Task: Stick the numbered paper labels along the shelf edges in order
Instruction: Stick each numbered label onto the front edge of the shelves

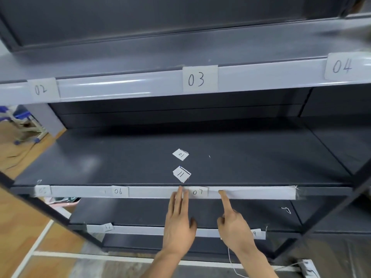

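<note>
The paper label 07 [197, 192] lies flat on the middle shelf's pale front edge [253, 192]. My left hand [178, 223] presses its outstretched fingers on the label's left side. My right hand [233, 223] touches the edge just right of the label with its index finger, the other fingers curled. Label 06 [118, 191] sits further left on the same edge. Labels 02 [41, 89], 03 [197, 79] and 04 [342, 66] are on the upper shelf edge. Loose labels 01 [180, 154] and 11 [181, 174] lie on the middle shelf board.
The lower shelf edge [140, 229] carries label 12 [108, 226] and a partly hidden label beside my right wrist. A blurred label [42, 191] is at the middle edge's far left. A black upright [50, 209] crosses at the left; wooden floor and furniture legs lie beyond.
</note>
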